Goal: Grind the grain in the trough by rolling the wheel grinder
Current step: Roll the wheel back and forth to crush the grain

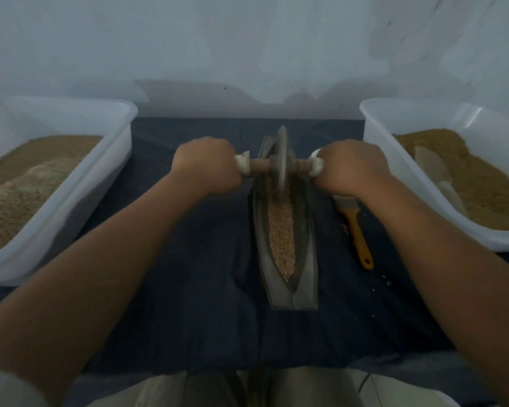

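Two grips clamped on wheel grinder point(281, 163) axle: left grip point(207, 165) curled round left white-wrapped end, right grip point(353, 168) round right. Stands upright in trough point(306, 259), far half, on grain point(281, 239).

Matt dark metal trough point(303, 259) and wheel point(281, 160), on dark cloth point(188, 259), between translucent plastic bins point(71, 201).

Makeshift grain-grinding spot: trough point(306, 245) on dark cloth point(188, 274), left tub point(80, 207) and right tub point(378, 139) of meal flanking it, bare wall point(247, 48) behind.
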A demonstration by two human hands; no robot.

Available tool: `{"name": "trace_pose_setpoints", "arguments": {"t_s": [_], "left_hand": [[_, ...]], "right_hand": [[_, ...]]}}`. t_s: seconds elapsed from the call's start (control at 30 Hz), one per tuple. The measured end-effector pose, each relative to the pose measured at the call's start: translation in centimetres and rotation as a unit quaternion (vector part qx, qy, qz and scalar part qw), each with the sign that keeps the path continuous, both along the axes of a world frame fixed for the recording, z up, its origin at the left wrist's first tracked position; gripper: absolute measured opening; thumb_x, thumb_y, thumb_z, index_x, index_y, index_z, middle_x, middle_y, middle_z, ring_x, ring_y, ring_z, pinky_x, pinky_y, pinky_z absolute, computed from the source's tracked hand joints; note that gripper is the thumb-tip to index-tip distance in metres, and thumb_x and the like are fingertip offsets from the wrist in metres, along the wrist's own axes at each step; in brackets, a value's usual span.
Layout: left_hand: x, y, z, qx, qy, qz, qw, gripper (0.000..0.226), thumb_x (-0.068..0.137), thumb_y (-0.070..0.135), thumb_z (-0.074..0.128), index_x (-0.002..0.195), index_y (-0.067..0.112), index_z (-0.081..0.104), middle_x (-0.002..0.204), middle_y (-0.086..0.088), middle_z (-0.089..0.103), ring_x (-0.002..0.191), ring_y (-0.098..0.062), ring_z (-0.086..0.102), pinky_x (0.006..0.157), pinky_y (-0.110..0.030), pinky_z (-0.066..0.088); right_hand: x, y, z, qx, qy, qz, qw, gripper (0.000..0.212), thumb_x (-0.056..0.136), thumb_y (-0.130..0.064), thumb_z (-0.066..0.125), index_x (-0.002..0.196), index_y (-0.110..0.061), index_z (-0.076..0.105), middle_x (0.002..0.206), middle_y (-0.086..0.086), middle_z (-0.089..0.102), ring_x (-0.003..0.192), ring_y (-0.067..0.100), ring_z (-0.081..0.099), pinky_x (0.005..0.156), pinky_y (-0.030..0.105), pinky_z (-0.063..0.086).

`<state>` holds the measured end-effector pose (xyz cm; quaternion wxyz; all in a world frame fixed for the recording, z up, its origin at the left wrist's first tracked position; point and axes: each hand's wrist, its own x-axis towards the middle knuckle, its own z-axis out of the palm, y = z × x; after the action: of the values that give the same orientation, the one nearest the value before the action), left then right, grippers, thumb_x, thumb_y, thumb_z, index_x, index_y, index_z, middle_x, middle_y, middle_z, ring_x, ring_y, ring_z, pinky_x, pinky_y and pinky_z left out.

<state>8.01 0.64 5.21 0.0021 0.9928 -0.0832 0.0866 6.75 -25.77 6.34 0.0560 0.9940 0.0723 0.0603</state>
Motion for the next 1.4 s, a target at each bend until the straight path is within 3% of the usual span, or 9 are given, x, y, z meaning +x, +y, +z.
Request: {"name": "trace_pose_setpoints", "arguments": {"t_s": [0.17,0.33,0.57,0.7,0.93,1.07,1.17,1.23,1.4], "left_hand": [[-2.9,0.7,-0.4,0.025,0.008,-0.039,0.999,0.031,0.081,0.052,0.059,0.07,0.023,0.057,0.076,0.003,0.063,0.068,-0.024,0.06,0.062,-0.032,0.046],[-11.1,3.6,-2.8,0.006,-0.029,-0.095,0.995,0.036,0.074,0.058,0.053,0.056,0.028,0.045,0.047,0.012,0.044,0.041,-0.006,0.04,0.043,-0.02,0.024],[-1.9,0.2,-0.8,-0.001,-0.004,0.014,1.0,0.031,0.083,0.05,0.059,0.07,0.023,0.055,0.079,0.001,0.065,0.071,-0.026,0.062,0.065,-0.033,0.049],[-2.0,-0.3,0.4,0.028,0.025,-0.008,0.999,0.025,0.083,0.048,0.064,0.078,0.024,0.062,0.078,0.002,0.062,0.071,-0.025,0.06,0.065,-0.034,0.049],[-12.8,3.2,-3.0,0.022,-0.147,-0.123,0.981,0.06,0.071,0.049,0.074,0.059,0.033,0.018,0.047,0.013,0.024,0.035,-0.015,0.03,0.049,-0.017,0.015],[-8.3,2.0,-3.1,0.044,-0.138,-0.066,0.987,0.041,0.077,0.054,0.057,0.056,0.027,0.033,0.05,0.013,0.034,0.042,-0.017,0.037,0.05,-0.021,0.024],[-2.2,0.3,-1.4,0.018,-0.072,-0.017,0.997,0.033,0.081,0.05,0.06,0.063,0.024,0.049,0.063,0.006,0.05,0.059,-0.025,0.056,0.056,-0.028,0.04],[-0.6,-0.2,-0.5,0.005,-0.043,-0.009,0.999,0.028,0.081,0.047,0.064,0.07,0.023,0.056,0.07,0.003,0.055,0.069,-0.027,0.061,0.062,-0.032,0.047],[-6.8,2.3,-2.6,0.005,-0.015,-0.065,0.998,0.031,0.08,0.052,0.059,0.064,0.027,0.05,0.063,0.01,0.054,0.057,-0.016,0.055,0.052,-0.027,0.038]], "right_hand": [[-2.7,-0.4,-0.3,0.02,0.029,0.015,0.999,0.031,0.085,-0.051,0.053,0.067,-0.027,0.061,0.068,-0.006,0.062,0.064,0.015,0.06,0.057,0.033,0.049],[-9.4,-1.8,-0.8,-0.052,-0.003,0.066,0.996,0.034,0.076,-0.06,0.045,0.054,-0.034,0.038,0.052,-0.012,0.039,0.046,0.003,0.03,0.045,0.023,0.02],[-0.6,0.0,-0.6,-0.003,-0.067,0.024,0.997,0.039,0.094,-0.053,0.049,0.066,-0.029,0.059,0.064,-0.007,0.057,0.059,0.016,0.057,0.061,0.035,0.054],[-1.2,-0.4,-1.1,0.015,-0.037,0.004,0.999,0.034,0.084,-0.052,0.044,0.064,-0.029,0.06,0.064,-0.008,0.059,0.06,0.015,0.058,0.056,0.031,0.046],[-11.4,-2.9,-4.3,0.113,-0.147,0.157,0.97,0.031,0.076,-0.055,0.052,0.062,-0.039,0.03,0.051,-0.02,0.019,0.043,-0.005,0.019,0.041,0.018,0.019],[-7.0,-2.2,-4.3,0.053,-0.121,0.098,0.986,0.035,0.089,-0.058,0.041,0.063,-0.034,0.042,0.057,-0.012,0.046,0.05,0.008,0.046,0.052,0.032,0.045],[-1.9,-0.9,-3.1,0.037,-0.137,0.038,0.989,0.035,0.094,-0.05,0.048,0.066,-0.029,0.05,0.064,-0.008,0.052,0.058,0.012,0.049,0.053,0.029,0.033],[-0.6,-0.1,-1.8,0.015,-0.121,0.025,0.992,0.036,0.096,-0.048,0.051,0.066,-0.029,0.051,0.067,-0.006,0.056,0.061,0.017,0.054,0.056,0.032,0.042],[-6.0,-0.9,-1.1,-0.023,-0.038,0.039,0.998,0.039,0.094,-0.058,0.05,0.066,-0.031,0.047,0.061,-0.01,0.045,0.053,0.005,0.035,0.051,0.03,0.029]]}}
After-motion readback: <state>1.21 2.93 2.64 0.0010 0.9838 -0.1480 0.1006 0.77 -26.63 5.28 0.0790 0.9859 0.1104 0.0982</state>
